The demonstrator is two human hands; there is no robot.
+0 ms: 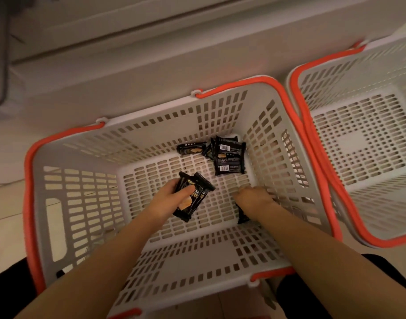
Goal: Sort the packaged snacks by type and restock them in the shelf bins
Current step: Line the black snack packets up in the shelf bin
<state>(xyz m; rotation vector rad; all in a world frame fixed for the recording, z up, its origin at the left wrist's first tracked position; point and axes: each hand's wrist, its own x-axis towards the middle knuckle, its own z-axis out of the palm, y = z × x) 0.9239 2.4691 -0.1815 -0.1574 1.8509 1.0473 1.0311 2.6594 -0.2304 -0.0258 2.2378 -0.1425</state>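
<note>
Both my arms reach down into a grey slotted basket (82, 199) with orange handles. My left hand (172, 196) grips a small stack of black snack packets (198, 192), thumb across the top one. My right hand (252, 199) lies palm down on the basket floor over another black packet (243, 216); only that packet's lower end shows and the fingers' hold on it is hidden. Several more black packets (228, 157) lie piled in the far right corner, with one single packet (191, 148) to their left.
A second grey basket (363, 143) with orange handles stands close on the right, nothing visible inside. A pale shelf base or step (151, 54) runs along behind both baskets. Tiled floor (6, 203) shows at the left.
</note>
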